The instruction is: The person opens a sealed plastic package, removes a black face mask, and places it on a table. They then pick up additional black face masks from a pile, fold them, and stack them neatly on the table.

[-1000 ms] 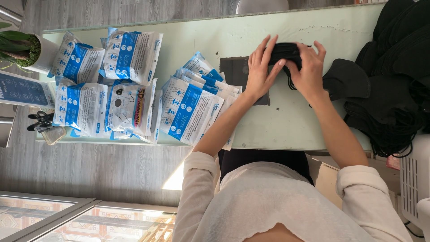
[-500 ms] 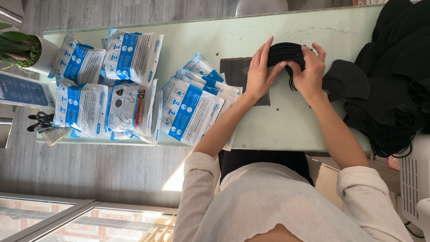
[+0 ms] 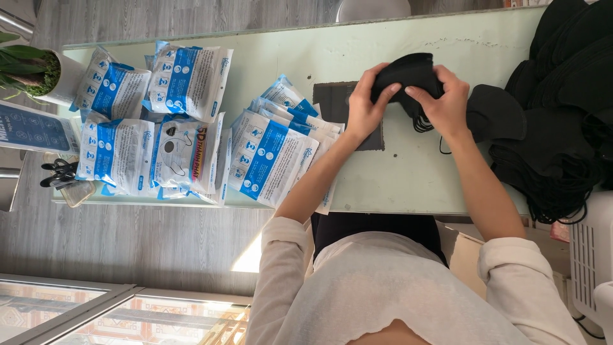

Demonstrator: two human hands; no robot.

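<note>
Over pale-green glass table (image 3: pixel 396 172), both hands' fingers (image 3: pixel 391 91) grip folded black masks (image 3: pixel 408 71) (ear loops dangling).

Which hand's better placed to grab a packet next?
Left, likely: both hold the black masks, but the left hand is nearest the blue-and-white packets; the right hand is by the black mask pile.

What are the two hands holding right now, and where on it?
Both hands grip a small stack of black masks: left hand at its left end, right hand at its right end.
</note>
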